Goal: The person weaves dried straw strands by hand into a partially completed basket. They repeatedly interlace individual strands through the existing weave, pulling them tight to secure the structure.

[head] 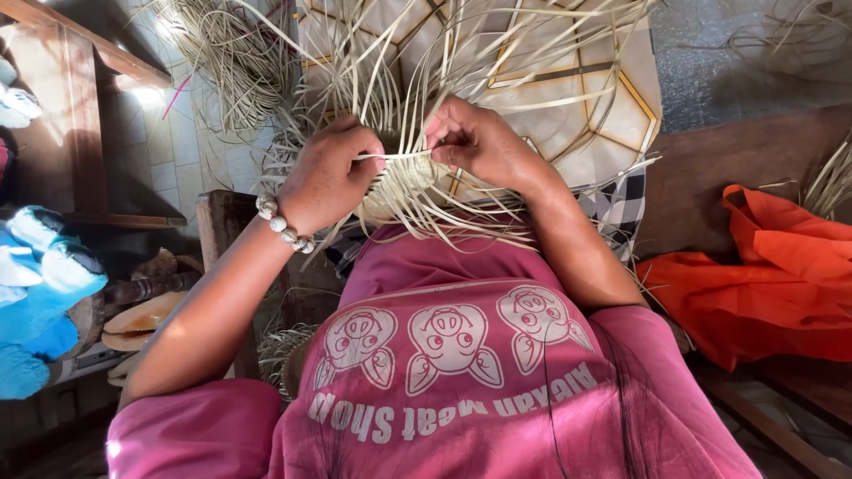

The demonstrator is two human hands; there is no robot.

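— Pale floor tiles with thin yellow and dark lines [612, 98] fill the top of the view, and loose bundles of dry straw-coloured strips [226, 53] lie spread over them. What sits in the middle?

— The half-woven piece of pale flat reed strips [404, 191] rests on the person's lap, just above the pink printed shirt [461, 372]. Unwoven strip ends fan out from it in every direction, most of them up over the tiles.

— And the hands?

— The left hand [333, 173] is at the left edge of the woven piece, fingers curled closed, pinching one end of a single thin pale strip [395, 155]. A bracelet of chunky whitish beads [282, 222] circles that wrist. The right hand [479, 142] is at the upper right of the woven piece, thumb and fingertips closed on the other end of the same strip. The strip runs taut and roughly level between the two hands, just above the woven part.

— Anything around it?

— Right of the woven piece, a crumpled orange cloth [781, 275] lies on a dark brown wooden board [737, 168]. A black-and-white checked cloth [617, 204] shows just beside the woven piece, under the right forearm. Far left of it, a bright blue fuzzy fabric thing [40, 293] sits by a dark wooden bench [62, 133].
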